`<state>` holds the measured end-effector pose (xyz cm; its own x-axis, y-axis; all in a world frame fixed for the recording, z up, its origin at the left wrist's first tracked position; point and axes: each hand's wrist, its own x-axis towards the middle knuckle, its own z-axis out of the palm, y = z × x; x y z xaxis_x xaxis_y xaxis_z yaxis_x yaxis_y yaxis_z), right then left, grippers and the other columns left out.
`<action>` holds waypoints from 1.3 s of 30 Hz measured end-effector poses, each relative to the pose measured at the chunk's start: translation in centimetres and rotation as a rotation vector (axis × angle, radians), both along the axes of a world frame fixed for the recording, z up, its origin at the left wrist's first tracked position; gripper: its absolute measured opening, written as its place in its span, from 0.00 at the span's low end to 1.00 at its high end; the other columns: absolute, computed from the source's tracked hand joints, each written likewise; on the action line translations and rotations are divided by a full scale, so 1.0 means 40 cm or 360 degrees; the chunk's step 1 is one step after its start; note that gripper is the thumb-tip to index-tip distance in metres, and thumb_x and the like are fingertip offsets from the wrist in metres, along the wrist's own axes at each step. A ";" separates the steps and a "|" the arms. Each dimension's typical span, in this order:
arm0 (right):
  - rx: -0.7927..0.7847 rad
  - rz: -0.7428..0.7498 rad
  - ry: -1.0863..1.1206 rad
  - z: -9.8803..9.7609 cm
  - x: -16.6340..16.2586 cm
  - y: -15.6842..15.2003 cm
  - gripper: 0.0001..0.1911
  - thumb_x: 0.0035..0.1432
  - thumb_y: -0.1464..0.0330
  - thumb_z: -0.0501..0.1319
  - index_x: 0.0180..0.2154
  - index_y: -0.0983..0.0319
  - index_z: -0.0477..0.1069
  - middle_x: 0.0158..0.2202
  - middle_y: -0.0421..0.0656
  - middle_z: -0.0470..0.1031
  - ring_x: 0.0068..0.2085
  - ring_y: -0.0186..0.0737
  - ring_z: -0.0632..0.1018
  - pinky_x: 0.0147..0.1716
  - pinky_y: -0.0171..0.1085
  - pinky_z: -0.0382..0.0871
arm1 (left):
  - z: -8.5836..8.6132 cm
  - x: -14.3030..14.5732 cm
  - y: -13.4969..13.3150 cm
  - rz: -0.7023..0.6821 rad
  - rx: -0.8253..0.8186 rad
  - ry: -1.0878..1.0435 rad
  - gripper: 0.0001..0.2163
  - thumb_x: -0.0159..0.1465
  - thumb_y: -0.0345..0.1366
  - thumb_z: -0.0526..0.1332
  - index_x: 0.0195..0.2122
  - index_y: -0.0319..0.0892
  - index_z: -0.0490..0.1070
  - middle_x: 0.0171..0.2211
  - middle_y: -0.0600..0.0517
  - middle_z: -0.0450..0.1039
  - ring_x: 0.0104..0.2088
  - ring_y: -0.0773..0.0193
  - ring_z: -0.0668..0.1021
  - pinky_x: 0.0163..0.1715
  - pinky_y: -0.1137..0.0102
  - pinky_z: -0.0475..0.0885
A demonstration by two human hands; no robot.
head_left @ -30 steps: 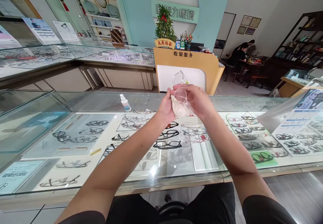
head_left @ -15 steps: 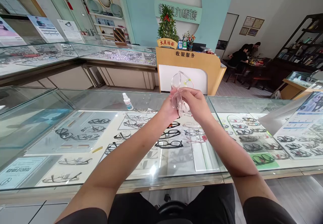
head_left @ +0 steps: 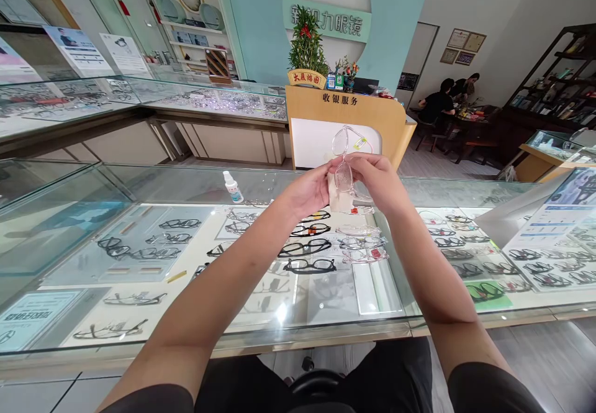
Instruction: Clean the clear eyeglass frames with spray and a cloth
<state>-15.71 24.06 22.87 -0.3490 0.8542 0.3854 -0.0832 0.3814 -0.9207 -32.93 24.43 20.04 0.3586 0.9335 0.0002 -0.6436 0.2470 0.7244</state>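
Left hand [head_left: 311, 190] is clasping pale cloth [head_left: 341, 202], right hand [head_left: 379, 178] pinching upended clear glasses [head_left: 343, 177] above the table [head_left: 316, 336], white bottle [head_left: 233, 188] standing well apart near far edge.

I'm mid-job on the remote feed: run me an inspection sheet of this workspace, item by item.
Surface: glass display counter, reflecting light.
Job's things: clear-framed glasses, raised above the counter, lenses one above the other; pale cloth behind the lower lens.
Clutter: white bottle upright toward the far edge; rows of spectacles under the glass.
Hands: right hand pinches the glasses near the bridge; left hand meets cloth and glasses, exact grip hidden.
Cables: nothing seen.
Surroundings: wooden desk ahead; two people seated behind, right.
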 end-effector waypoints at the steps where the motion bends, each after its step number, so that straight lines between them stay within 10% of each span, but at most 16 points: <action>1: 0.0012 0.0009 -0.0019 0.002 0.001 -0.002 0.14 0.67 0.61 0.65 0.36 0.57 0.89 0.32 0.39 0.84 0.35 0.38 0.76 0.44 0.40 0.72 | -0.004 -0.001 0.002 -0.0005 0.0028 0.0030 0.08 0.78 0.33 0.64 0.45 0.38 0.84 0.35 0.50 0.86 0.34 0.64 0.86 0.40 0.69 0.80; 11: -0.0046 -0.0052 0.0293 0.022 0.016 -0.007 0.11 0.65 0.60 0.67 0.38 0.56 0.87 0.41 0.44 0.89 0.46 0.45 0.84 0.47 0.44 0.78 | -0.009 -0.014 0.014 0.0346 0.0228 0.0350 0.08 0.69 0.32 0.71 0.45 0.33 0.85 0.42 0.40 0.88 0.40 0.54 0.89 0.46 0.64 0.82; 20: -0.0176 -0.0006 0.0466 0.042 0.052 0.016 0.17 0.61 0.51 0.69 0.41 0.55 0.84 0.43 0.44 0.88 0.53 0.50 0.86 0.56 0.48 0.81 | 0.004 -0.063 -0.007 -0.0124 0.0485 0.0686 0.21 0.69 0.52 0.74 0.48 0.36 0.84 0.37 0.37 0.88 0.34 0.50 0.89 0.34 0.63 0.84; 39: 0.0051 0.0475 0.0055 0.037 0.091 -0.007 0.20 0.63 0.48 0.70 0.34 0.56 0.87 0.33 0.45 0.87 0.39 0.48 0.85 0.51 0.51 0.81 | -0.005 -0.145 0.025 -0.0713 0.0358 0.0723 0.17 0.74 0.50 0.67 0.41 0.40 0.84 0.26 0.42 0.83 0.28 0.51 0.87 0.31 0.62 0.86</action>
<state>-12.07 23.77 24.36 -0.5692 0.7031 0.4262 -0.2267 0.3640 -0.9034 -38.73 25.44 19.84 0.7212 0.6896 -0.0648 -0.1338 0.2305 0.9638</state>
